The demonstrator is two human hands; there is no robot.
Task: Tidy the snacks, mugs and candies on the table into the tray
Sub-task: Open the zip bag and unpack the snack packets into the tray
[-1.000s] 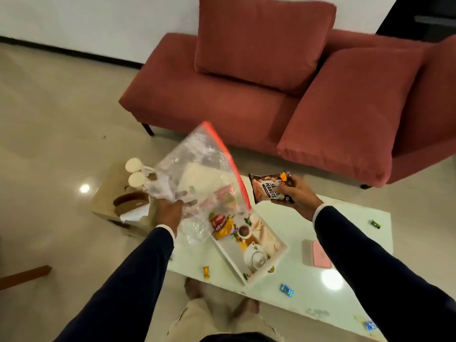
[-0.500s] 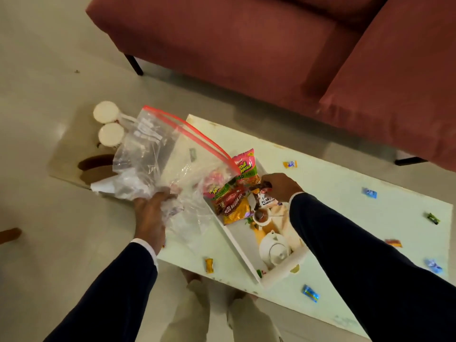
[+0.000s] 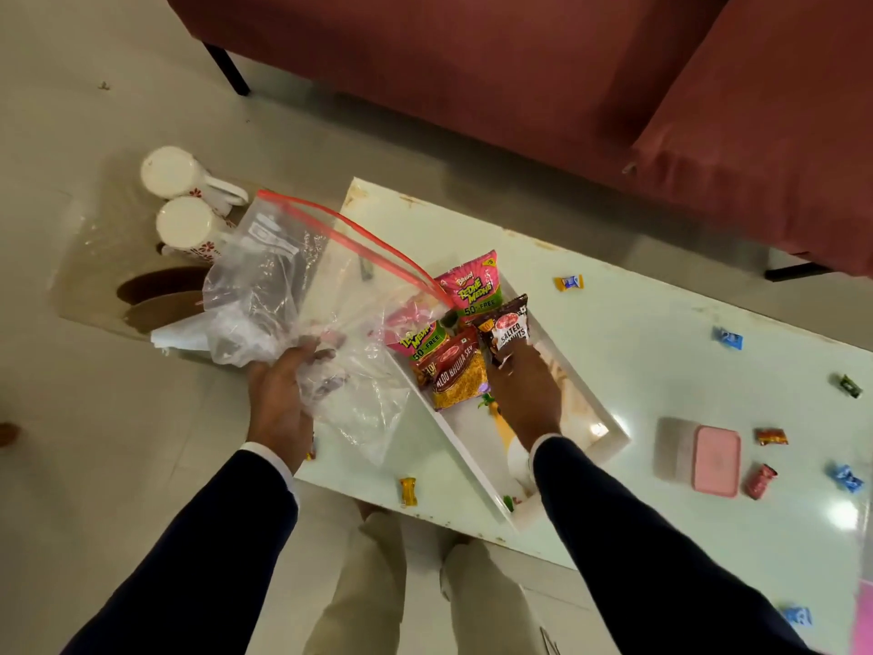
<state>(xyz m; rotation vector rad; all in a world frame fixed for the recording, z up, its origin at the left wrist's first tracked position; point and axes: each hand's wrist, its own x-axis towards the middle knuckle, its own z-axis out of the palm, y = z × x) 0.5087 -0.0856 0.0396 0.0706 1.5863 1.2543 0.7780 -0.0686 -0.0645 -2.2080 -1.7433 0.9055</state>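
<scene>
A white tray [image 3: 615,426] lies at an angle on the pale table [image 3: 637,352]. Inside it are a pink snack packet [image 3: 472,286], a second pink-green packet [image 3: 415,340] and a red-yellow aloo bhujia packet [image 3: 456,373]. My right hand [image 3: 522,394] is down in the tray and holds a dark salted peanuts packet [image 3: 508,326] by its lower end. My left hand [image 3: 281,394] grips a clear zip bag [image 3: 302,295] with a red strip, held over the table's left end. Two white mugs [image 3: 182,200] lie on a low side stand to the left. Wrapped candies [image 3: 569,282] are scattered on the table.
A red sofa [image 3: 519,63] runs along the far side of the table. A pink box [image 3: 715,460] sits right of the tray among candies. A yellow candy [image 3: 408,491] lies near the front edge. My legs show below the table edge.
My right hand has come down from above the table into the tray with the peanuts packet. The zip bag has lowered and tilted left. My view has tipped downward.
</scene>
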